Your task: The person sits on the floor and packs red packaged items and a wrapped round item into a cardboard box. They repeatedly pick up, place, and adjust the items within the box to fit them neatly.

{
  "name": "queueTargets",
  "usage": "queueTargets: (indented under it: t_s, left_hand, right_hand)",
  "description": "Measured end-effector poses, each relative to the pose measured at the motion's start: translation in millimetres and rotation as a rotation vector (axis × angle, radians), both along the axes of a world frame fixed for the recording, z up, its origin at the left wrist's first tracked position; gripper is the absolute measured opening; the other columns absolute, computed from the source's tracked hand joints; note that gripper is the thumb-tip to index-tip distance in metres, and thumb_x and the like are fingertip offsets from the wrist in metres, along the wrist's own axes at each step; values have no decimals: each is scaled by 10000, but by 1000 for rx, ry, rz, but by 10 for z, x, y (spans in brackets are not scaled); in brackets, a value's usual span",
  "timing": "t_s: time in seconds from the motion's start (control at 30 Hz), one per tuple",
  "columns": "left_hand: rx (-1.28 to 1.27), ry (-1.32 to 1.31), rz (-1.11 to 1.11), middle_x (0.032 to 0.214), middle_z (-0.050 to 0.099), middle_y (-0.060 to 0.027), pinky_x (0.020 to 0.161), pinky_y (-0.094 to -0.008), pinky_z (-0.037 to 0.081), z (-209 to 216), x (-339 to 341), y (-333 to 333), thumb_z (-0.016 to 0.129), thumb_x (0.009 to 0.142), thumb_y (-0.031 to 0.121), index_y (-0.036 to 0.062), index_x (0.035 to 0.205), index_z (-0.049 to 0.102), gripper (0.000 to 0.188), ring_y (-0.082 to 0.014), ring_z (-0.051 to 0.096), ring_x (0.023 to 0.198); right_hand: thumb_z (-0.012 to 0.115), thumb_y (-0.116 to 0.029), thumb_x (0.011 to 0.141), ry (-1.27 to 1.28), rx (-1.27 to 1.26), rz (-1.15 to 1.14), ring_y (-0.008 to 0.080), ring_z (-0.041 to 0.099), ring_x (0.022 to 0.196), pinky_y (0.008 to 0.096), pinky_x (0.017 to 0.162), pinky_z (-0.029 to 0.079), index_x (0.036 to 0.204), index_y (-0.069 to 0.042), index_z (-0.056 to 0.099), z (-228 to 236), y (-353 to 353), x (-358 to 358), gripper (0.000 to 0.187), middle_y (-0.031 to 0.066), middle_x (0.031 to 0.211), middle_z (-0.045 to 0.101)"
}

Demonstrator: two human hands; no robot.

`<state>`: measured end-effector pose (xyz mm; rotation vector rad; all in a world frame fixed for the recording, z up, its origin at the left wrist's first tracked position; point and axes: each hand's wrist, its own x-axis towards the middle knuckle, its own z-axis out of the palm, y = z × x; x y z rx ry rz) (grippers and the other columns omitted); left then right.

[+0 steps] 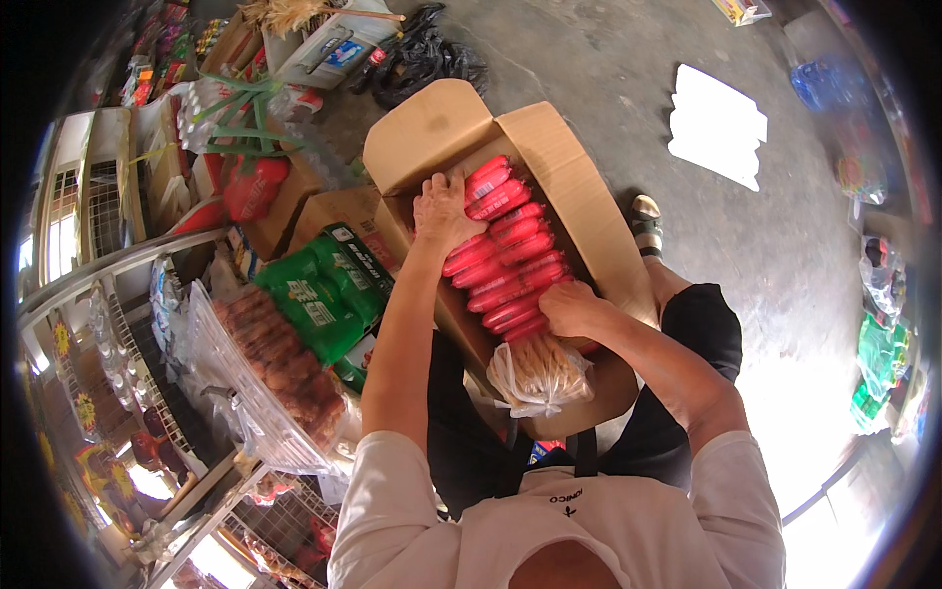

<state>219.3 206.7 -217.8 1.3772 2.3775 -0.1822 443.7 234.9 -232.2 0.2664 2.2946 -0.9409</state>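
An open cardboard box (404, 157) sits between my knees. Inside it lie several shiny red-wrapped sausages (505, 255) in stacked rows. My left hand (444, 209) is at the upper left of the rows, its fingers bent and its thumb against the red wrappers. On the lower right side, my right hand (571, 308) has its fingers curled in on the red sausages; its fingertips are partly hidden. A clear plastic bag of light-brown sticks (540, 373) lies at the near end of the box, just below the red rows.
To the left stand a green plastic-wrapped pack (319, 294) and a clear plastic bin (240, 398) of brown packaged goods. Wire shelving (211, 535) lines the left side. Black plastic bags (422, 59) and a white sheet (716, 123) lie on the floor beyond.
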Motion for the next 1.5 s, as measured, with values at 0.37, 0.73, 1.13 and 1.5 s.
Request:
queueTargets:
  t_s: [0.37, 0.73, 1.13, 1.5]
  left_hand:
    - [369, 69, 27, 1043, 542, -122, 834, -422, 438, -56, 122, -276, 798, 520, 255, 49, 1125, 496, 706, -331, 521, 963]
    - [943, -1444, 748, 1128, 565, -107, 943, -349, 400, 547, 94, -776, 726, 733, 200, 3, 1229, 445, 603, -202, 534, 1067]
    - [953, -2528, 617, 956, 571, -98, 665, -348, 521, -129, 543, -779, 504, 882, 386, 1, 1160, 463, 477, -198, 575, 789]
    - [895, -1327, 823, 1023, 610, -121, 813, -375, 493, 437, 35, -705, 647, 759, 348, -3, 1163, 504, 554, -245, 607, 905]
  right_hand:
    - [564, -126, 691, 111, -20, -59, 347, 628, 789, 442, 684, 498, 718, 0, 661, -74, -3, 83, 161, 197, 785, 638]
    - [533, -182, 775, 332, -114, -281, 362, 616, 784, 469, 682, 482, 819, -20, 639, 81, 119, -57, 198, 193, 799, 633]
    - [522, -183, 798, 418, -144, -594, 398, 605, 748, 489, 664, 482, 828, -28, 606, 60, 156, -140, 178, 192, 763, 625]
    - [523, -158, 798, 367, -24, -366, 379, 608, 800, 484, 703, 478, 830, -12, 591, 49, 142, -24, 164, 208, 792, 623]
